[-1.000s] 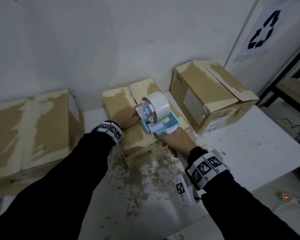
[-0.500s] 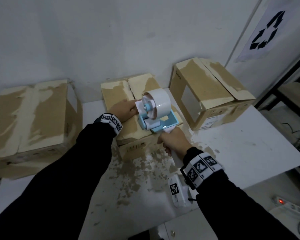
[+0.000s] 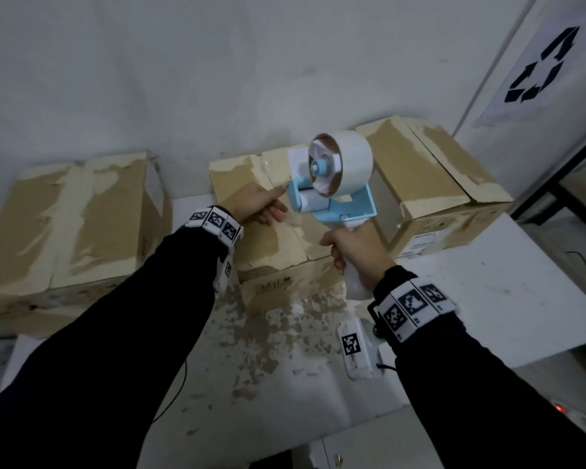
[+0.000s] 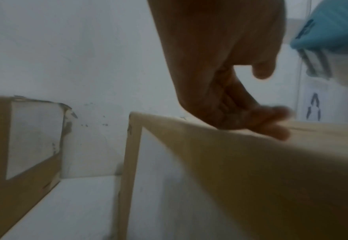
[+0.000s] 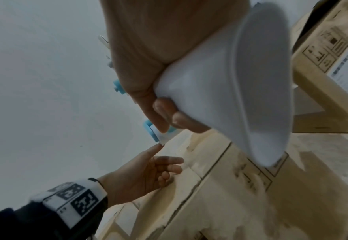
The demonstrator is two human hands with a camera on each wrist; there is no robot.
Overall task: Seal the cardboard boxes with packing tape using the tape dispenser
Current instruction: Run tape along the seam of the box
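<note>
In the head view my right hand (image 3: 347,253) grips the white handle of the blue tape dispenser (image 3: 335,198) and holds it tilted above the middle cardboard box (image 3: 271,242). The white tape roll (image 3: 351,164) faces left. My left hand (image 3: 276,203) rests on that box's top, index finger stretched to the dispenser's front. In the right wrist view the index fingertip (image 5: 158,147) touches the loose tape end below the roller, and my right hand (image 5: 164,113) wraps the handle (image 5: 230,84). The left wrist view shows my fingers (image 4: 271,128) on the box top (image 4: 240,162).
A larger box (image 3: 71,225) stands at the left and another (image 3: 440,187) at the right, both against the wall. The white table (image 3: 487,282) is scuffed in front. A power strip (image 3: 575,418) lies on the floor at right, beside a dark shelf (image 3: 575,177).
The dispenser has risen off the middle box's top and tilted up. My left hand has stayed at its front, now with only the index finger at the tape end.
</note>
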